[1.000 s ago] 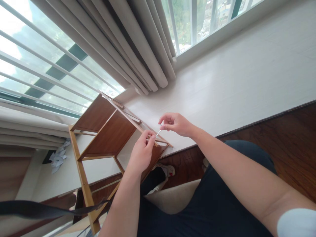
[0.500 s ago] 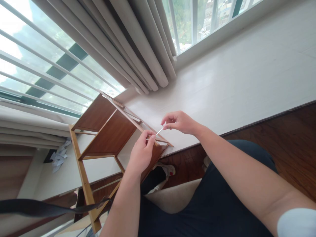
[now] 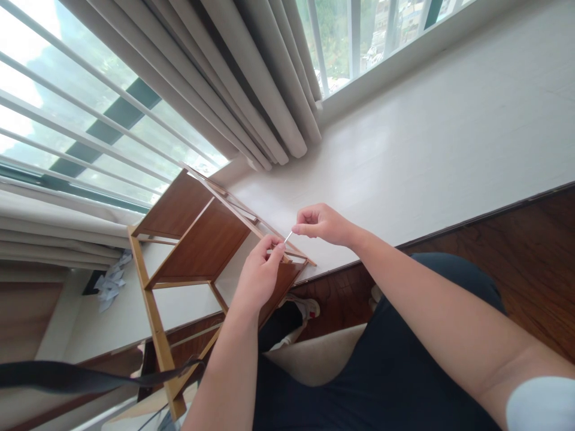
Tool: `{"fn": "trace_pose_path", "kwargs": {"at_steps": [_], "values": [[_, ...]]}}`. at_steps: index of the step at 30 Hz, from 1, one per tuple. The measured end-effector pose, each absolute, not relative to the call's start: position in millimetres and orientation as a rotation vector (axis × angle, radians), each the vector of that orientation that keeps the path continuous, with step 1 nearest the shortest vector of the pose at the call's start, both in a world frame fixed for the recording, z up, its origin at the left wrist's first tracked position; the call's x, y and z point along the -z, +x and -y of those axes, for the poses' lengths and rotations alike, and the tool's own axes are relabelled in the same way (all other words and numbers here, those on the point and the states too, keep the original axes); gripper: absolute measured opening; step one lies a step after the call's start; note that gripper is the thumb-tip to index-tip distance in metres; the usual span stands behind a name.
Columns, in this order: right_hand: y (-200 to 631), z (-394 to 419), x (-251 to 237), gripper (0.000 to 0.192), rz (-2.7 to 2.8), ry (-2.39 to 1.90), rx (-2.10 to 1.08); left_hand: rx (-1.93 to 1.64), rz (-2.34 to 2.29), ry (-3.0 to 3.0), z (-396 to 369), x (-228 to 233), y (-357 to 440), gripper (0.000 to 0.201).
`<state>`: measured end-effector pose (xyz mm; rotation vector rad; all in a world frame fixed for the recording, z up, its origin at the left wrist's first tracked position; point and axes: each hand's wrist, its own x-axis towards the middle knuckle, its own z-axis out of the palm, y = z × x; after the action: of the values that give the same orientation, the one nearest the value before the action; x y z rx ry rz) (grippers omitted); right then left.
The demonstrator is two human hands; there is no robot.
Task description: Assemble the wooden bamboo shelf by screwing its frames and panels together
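Note:
A thin, straight metal rod, apparently a hex key (image 3: 288,237), runs slantwise between my two hands. My right hand (image 3: 321,223) pinches its upper end between thumb and curled fingers. My left hand (image 3: 263,269) is closed around the lower end, with thumb and forefinger together; its fingers hide the tip. Both hands are over the near end of a brown wooden shelf unit (image 3: 204,242), which lies tilted on the pale ledge. My left hand is right at its rail, though I cannot tell whether it also grips the wood.
The pale ledge (image 3: 404,149) stretches right beneath a barred window. Grey curtains (image 3: 251,78) hang behind the shelf unit. Crumpled white papers (image 3: 112,281) lie at the left. A black strap (image 3: 81,376) crosses the lower left. My legs and a shoe (image 3: 308,306) are below, over dark wooden flooring.
My right hand's fingers have closed in more tightly around the rod's upper end, and less of the rod shows. My left hand and the shelf unit stay nearly in place.

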<state>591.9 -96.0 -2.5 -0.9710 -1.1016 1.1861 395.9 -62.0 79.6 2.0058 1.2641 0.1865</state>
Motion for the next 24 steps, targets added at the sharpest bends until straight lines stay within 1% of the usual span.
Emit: {"fn": "trace_pose_path", "kwargs": {"at_steps": [4,8,12,17,21,24], "values": [[601.4,98.9,2.9,0.022,1.150,-0.938,-1.213,-0.191,-1.266,2.014,62.8,-81.6,397.9,0.024],[610.4,101.1,3.6,0.024,1.261,-0.944,-1.145,-0.182,-1.282,2.025,63.9,-83.3,398.9,0.024],[612.9,100.5,6.0,0.021,1.355,-0.980,-1.074,-0.168,-1.290,2.043,63.9,-82.8,398.2,0.026],[611.3,99.0,8.0,0.023,1.334,-0.989,-1.080,-0.131,-1.348,2.068,64.0,-82.1,396.8,0.027],[610.1,99.4,7.9,0.030,1.298,-0.975,-1.083,-0.123,-1.347,2.080,64.2,-82.0,396.7,0.027],[608.8,99.4,8.0,0.028,1.274,-0.947,-1.091,-0.132,-1.339,2.078,63.8,-81.7,396.9,0.026]]}}
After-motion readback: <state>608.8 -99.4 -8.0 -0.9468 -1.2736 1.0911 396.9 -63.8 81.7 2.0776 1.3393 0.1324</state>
